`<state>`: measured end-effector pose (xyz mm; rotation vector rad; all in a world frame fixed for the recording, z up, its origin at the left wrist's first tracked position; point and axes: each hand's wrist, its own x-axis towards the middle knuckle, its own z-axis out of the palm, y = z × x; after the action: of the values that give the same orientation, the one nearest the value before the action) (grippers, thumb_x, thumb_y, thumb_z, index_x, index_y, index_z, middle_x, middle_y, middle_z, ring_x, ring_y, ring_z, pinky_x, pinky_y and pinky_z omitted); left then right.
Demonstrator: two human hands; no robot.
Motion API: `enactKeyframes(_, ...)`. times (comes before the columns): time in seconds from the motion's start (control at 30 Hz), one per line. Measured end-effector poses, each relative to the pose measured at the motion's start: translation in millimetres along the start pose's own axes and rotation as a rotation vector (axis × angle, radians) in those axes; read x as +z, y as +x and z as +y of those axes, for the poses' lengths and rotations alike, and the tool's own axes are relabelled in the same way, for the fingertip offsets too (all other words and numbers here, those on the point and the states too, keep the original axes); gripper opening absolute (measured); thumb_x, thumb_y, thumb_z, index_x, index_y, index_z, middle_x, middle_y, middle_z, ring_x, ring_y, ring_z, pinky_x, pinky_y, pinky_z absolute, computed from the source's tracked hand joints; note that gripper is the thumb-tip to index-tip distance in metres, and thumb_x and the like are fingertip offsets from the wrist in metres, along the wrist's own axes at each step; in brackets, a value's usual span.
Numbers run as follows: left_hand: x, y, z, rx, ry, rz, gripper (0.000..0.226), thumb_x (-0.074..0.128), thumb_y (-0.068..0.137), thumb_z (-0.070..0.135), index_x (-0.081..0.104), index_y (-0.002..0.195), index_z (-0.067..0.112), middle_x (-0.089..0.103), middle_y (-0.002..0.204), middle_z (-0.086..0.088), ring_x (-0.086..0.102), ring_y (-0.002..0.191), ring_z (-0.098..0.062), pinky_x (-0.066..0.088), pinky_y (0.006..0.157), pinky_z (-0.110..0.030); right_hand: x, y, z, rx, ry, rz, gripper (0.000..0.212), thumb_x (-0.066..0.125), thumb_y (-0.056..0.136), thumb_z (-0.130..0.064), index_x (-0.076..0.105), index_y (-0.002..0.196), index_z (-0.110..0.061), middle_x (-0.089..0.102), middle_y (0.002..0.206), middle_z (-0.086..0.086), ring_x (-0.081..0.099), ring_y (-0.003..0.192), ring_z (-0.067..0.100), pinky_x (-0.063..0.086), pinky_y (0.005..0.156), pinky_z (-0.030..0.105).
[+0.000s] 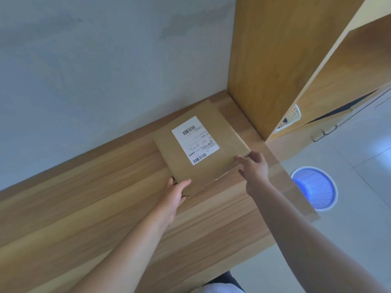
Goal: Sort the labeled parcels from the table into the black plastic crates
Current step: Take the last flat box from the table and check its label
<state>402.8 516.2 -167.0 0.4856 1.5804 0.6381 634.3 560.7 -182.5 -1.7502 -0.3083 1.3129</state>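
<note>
A flat brown cardboard parcel (203,149), roughly rectangular, lies on a light wood-grain table (95,187) close to the table's far right corner. Its long axis runs from about 5 o'clock to 11 o'clock in the head view, so the far short edge points toward the pale grey wall (95,60) and the near short edge toward the person.

A white shipping label (195,140) is stuck on the parcel's top face, aligned with the same axis. It carries one barcode near its far end and another near its near end, with lines of small print between them; the print is too small and blurred to read.

The person's left hand (174,192) is at the parcel's near left corner, at about 7 o'clock from the label, thumb lying on top and the other fingers tucked at or under the edge, closed on the cardboard. The right hand (255,168) is at the near right corner, at about 4 o'clock from the label, fingers spread a little and touching the parcel's edge; a full grip cannot be confirmed.

A tall wooden cabinet side panel (275,60) rises at the table's far right end. On the pale tiled floor (349,229) at 3 o'clock stands a round blue plastic basket with a white rim (314,188).
</note>
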Motion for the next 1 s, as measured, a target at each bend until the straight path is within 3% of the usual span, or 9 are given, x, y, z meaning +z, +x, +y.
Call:
enactKeyframes(0.17, -98, -50, -37, 0.019, -0.045, 0.091, 0.017, 0.062, 0.101, 0.019, 0.062, 0.115, 0.027, 0.067, 0.130, 0.005, 0.058, 0.125, -0.021, 0.050, 0.097, -0.036, 47, -72, 47, 0.075, -0.064, -0.108, 0.022, 0.078, 0.089, -0.013, 0.062, 0.103, -0.020, 0.066, 0.099, -0.003, 0.061, 0.094, 0.015, 0.052, 0.107, 0.048)
enactKeyframes(0.27, -154, -80, -60, 0.015, -0.067, 0.152, 0.018, 0.061, 0.101, 0.018, 0.062, 0.118, 0.027, 0.066, 0.134, 0.004, 0.058, 0.128, -0.024, 0.050, 0.103, -0.039, 77, -112, 79, 0.114, -0.152, -0.184, 0.019, 0.078, 0.090, -0.013, 0.061, 0.099, -0.015, 0.062, 0.093, 0.000, 0.058, 0.090, 0.020, 0.052, 0.106, 0.050)
enactKeyframes(0.37, -197, -106, -85, -0.024, -0.154, 0.215, 0.018, 0.062, 0.101, 0.018, 0.061, 0.115, 0.028, 0.066, 0.132, 0.000, 0.058, 0.127, -0.024, 0.049, 0.103, -0.039, 106, -143, 103, 0.112, -0.262, -0.268, 0.018, 0.077, 0.091, -0.014, 0.060, 0.097, -0.014, 0.060, 0.090, 0.002, 0.054, 0.084, 0.022, 0.051, 0.090, 0.048)
enactKeyframes(0.47, -228, -129, -111, -0.034, -0.251, 0.277, 0.017, 0.062, 0.102, 0.015, 0.056, 0.109, 0.029, 0.066, 0.122, 0.002, 0.062, 0.116, -0.018, 0.048, 0.098, -0.036, 128, -164, 122, 0.069, -0.381, -0.330, 0.017, 0.077, 0.089, -0.014, 0.061, 0.092, -0.017, 0.062, 0.086, 0.000, 0.052, 0.073, 0.016, 0.043, 0.072, 0.034)
enactKeyframes(0.63, -256, -160, -161, -0.070, -0.386, 0.377, 0.034, 0.062, 0.101, 0.009, 0.051, 0.131, 0.020, 0.061, 0.128, -0.001, 0.057, 0.125, -0.027, 0.046, 0.111, -0.043, 149, -194, 157, 0.037, -0.520, -0.414, 0.017, 0.076, 0.090, -0.009, 0.063, 0.093, -0.018, 0.067, 0.093, -0.003, 0.056, 0.079, 0.007, 0.041, 0.064, 0.028)
enactKeyframes(0.8, -257, -177, -185, -0.128, -0.436, 0.335, 0.052, 0.061, 0.100, 0.001, 0.043, 0.149, 0.009, 0.053, 0.145, -0.012, 0.057, 0.129, -0.031, 0.047, 0.112, -0.043, 155, -213, 174, 0.056, -0.568, -0.414, 0.014, 0.074, 0.092, -0.012, 0.064, 0.096, -0.021, 0.068, 0.106, -0.003, 0.053, 0.076, 0.015, 0.043, 0.081, 0.039)
enactKeyframes(0.83, -259, -179, -188, -0.141, -0.415, 0.301, 0.056, 0.062, 0.100, 0.002, 0.040, 0.152, 0.009, 0.052, 0.147, -0.013, 0.057, 0.129, -0.030, 0.048, 0.111, -0.042, 158, -214, 174, 0.056, -0.578, -0.412, 0.016, 0.074, 0.092, -0.012, 0.066, 0.104, -0.019, 0.068, 0.111, -0.005, 0.057, 0.085, 0.018, 0.047, 0.087, 0.043)
enactKeyframes(0.93, -272, -181, -191, -0.175, -0.297, 0.199, 0.070, 0.065, 0.101, 0.012, 0.029, 0.161, 0.012, 0.045, 0.156, -0.010, 0.053, 0.131, -0.025, 0.050, 0.107, -0.039, 164, -217, 168, 0.083, -0.609, -0.399, 0.049, 0.074, 0.094, -0.015, 0.059, 0.141, -0.018, 0.063, 0.134, -0.003, 0.057, 0.123, 0.027, 0.046, 0.112, 0.051)
enactKeyframes(1.0, -294, -174, -187, -0.172, -0.204, 0.247, 0.077, 0.067, 0.100, 0.022, 0.024, 0.163, 0.017, 0.040, 0.159, -0.006, 0.050, 0.135, -0.027, 0.050, 0.100, -0.037, 165, -219, 166, 0.117, -0.583, -0.362, 0.064, 0.074, 0.094, -0.018, 0.048, 0.153, -0.019, 0.058, 0.142, 0.004, 0.055, 0.128, 0.029, 0.045, 0.114, 0.054)
